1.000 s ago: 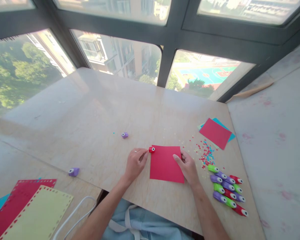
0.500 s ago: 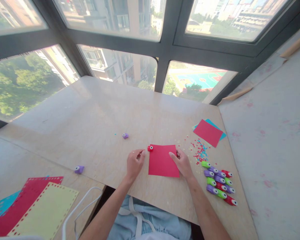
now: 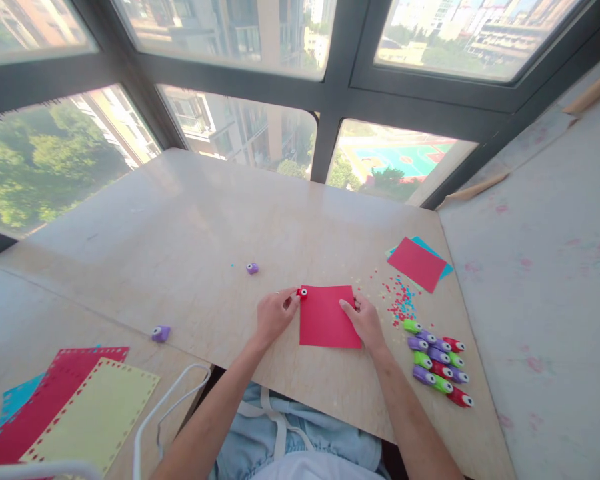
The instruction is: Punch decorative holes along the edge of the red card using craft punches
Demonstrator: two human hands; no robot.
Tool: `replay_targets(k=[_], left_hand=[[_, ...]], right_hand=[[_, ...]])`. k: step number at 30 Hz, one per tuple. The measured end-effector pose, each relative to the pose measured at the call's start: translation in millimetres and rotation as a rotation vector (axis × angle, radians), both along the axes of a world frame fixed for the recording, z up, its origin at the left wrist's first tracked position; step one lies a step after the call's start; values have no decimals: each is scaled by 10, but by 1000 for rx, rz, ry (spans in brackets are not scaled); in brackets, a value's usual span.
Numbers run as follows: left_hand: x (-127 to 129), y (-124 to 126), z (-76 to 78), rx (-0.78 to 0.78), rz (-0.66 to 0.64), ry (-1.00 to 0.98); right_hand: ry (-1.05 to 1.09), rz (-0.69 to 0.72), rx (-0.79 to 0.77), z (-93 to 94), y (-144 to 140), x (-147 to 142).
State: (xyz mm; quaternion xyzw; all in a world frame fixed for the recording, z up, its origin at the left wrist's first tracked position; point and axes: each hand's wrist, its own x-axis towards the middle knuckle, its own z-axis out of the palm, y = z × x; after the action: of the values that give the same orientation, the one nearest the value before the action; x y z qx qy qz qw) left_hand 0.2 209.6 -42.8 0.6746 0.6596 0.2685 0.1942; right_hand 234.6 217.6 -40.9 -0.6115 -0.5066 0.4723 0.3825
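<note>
A red paper square (image 3: pixel 329 317) lies flat on the pale table (image 3: pixel 205 220) just in front of me. A small red punch (image 3: pixel 302 292) with a googly eye sits at the sheet's top left corner. My left hand (image 3: pixel 274 315) has its fingertips on that punch. My right hand (image 3: pixel 364 321) rests on the sheet's right edge, pinching it between thumb and fingers.
Several green, purple and red punches (image 3: pixel 437 362) lie grouped at the right. Paper confetti (image 3: pixel 399 301) is scattered behind them, near red and blue sheets (image 3: pixel 419 262). Two purple punches (image 3: pixel 252 268) (image 3: pixel 161 333) lie to the left. Punched red and yellow sheets (image 3: pixel 75 413) sit bottom left.
My left hand has closed in from beside the sheet onto the red punch at its corner. The right hand stays on the sheet's right edge. The head camera tilted up slightly.
</note>
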Motion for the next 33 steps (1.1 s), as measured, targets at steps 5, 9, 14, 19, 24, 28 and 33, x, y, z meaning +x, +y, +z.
replay_targets(k=[5, 9, 14, 19, 24, 28, 33], left_hand=[[-9, -30, -60, 62, -20, -4], [-9, -10, -66, 65, -10, -11], [-16, 11, -69, 60, -11, -46], [-17, 21, -80, 50, 4, -74], [-14, 21, -73, 50, 9, -71], [-12, 19, -69, 33, 17, -60], [0, 23, -80, 18, 47, -74]], right_hand=[[-99, -30, 22, -88, 14, 23], [-99, -41, 25, -96, 29, 8], [-80, -18, 51, -49, 29, -7], [-101, 20, 49, -45, 29, 16], [-105, 26, 54, -18, 33, 23], [-133, 38, 72, -17, 32, 34], [-143, 53, 105, -96, 35, 44]])
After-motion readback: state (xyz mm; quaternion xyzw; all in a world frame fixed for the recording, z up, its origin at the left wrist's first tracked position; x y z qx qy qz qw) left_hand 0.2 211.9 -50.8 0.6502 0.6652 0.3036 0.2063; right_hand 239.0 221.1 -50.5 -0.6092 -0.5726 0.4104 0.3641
